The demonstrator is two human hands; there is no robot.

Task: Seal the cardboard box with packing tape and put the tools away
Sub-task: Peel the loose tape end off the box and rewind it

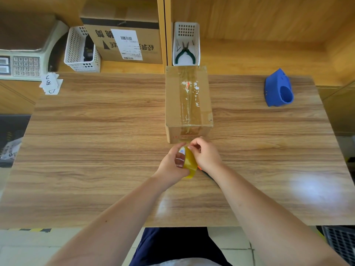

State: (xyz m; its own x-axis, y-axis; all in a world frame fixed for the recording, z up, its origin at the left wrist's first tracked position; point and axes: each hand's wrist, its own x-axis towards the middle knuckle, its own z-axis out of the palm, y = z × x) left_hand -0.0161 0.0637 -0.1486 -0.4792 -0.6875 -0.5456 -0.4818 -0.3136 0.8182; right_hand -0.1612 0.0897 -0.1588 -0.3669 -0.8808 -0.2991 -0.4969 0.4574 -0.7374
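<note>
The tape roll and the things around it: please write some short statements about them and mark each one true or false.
1. The left hand holds the tape roll. True.
2. The right hand rests on top of the box. False: its fingers are at the roll, in front of the box.
3. Tape already runs along the top of the box. True.
4. The pliers lie on the table. False: they are in a white basket behind the box.
5. The blue object sits left of the box. False: it is to the right.
</note>
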